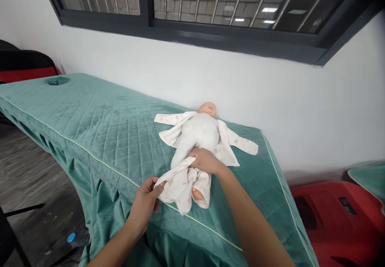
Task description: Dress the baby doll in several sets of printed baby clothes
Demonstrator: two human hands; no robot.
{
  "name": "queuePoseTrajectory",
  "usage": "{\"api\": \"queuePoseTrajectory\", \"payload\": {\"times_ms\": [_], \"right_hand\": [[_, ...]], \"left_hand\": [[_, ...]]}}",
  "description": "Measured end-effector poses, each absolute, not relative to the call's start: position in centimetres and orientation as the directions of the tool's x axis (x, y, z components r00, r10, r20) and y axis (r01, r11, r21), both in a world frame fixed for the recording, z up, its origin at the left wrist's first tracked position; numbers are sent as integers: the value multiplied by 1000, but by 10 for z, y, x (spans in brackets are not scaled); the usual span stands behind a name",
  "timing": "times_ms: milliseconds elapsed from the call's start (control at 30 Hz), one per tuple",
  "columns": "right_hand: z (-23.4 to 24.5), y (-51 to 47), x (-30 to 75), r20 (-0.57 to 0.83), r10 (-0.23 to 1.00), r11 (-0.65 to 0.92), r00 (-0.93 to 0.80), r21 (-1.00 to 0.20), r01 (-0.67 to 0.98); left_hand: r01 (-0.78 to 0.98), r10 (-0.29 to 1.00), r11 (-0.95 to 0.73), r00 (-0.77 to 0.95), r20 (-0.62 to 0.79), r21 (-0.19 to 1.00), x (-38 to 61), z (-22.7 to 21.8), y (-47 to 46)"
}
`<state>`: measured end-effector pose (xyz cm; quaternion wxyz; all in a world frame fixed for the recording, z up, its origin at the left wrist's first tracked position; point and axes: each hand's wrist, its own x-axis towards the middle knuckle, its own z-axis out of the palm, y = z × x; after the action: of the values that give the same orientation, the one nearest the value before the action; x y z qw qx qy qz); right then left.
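Note:
A baby doll (200, 128) with a white cloth body lies on its back on a green quilted bed, its head toward the wall. Beneath its torso a white patterned baby jacket (243, 143) is spread open, sleeves out to both sides. White patterned baby pants (177, 187) are around the doll's lower legs, and one foot shows at a leg opening. My left hand (147, 195) pinches the waistband at its left end. Between the doll's legs, my right hand (204, 160) grips the same waistband; its fingertips are partly hidden.
The green bed (99, 114) has a face hole at its far left end and a draped skirt in front. Behind it are a white wall (331, 110) and a barred window. A red plastic seat (339, 219) stands at the right. A blue-capped bottle (72, 238) is on the floor.

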<state>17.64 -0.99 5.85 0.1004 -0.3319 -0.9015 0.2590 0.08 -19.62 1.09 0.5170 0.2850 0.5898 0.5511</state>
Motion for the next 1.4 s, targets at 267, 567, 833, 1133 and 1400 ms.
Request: {"api": "queuePoseTrajectory", "payload": {"times_ms": [267,567,833,1133,1400], "right_hand": [[58,-13,179,51,688,626,-724,-546,557],[62,-17,185,28,715,512,-699,-703,495],[74,-17,186,-40,712,398,-701,-800,450],[78,-22,187,-77,722,389,-687,-777,495],[77,-21,186,-57,712,373,-700,-814,446]], "left_hand": [[-67,943,288,-152,-295,955,-4,25,-175],[-161,981,182,91,-169,970,-25,28,-146],[4,999,35,-10,-35,999,-40,29,-103],[-196,977,157,-109,-181,968,-21,30,-141],[-587,864,430,47,-501,686,7,21,-187]]}}
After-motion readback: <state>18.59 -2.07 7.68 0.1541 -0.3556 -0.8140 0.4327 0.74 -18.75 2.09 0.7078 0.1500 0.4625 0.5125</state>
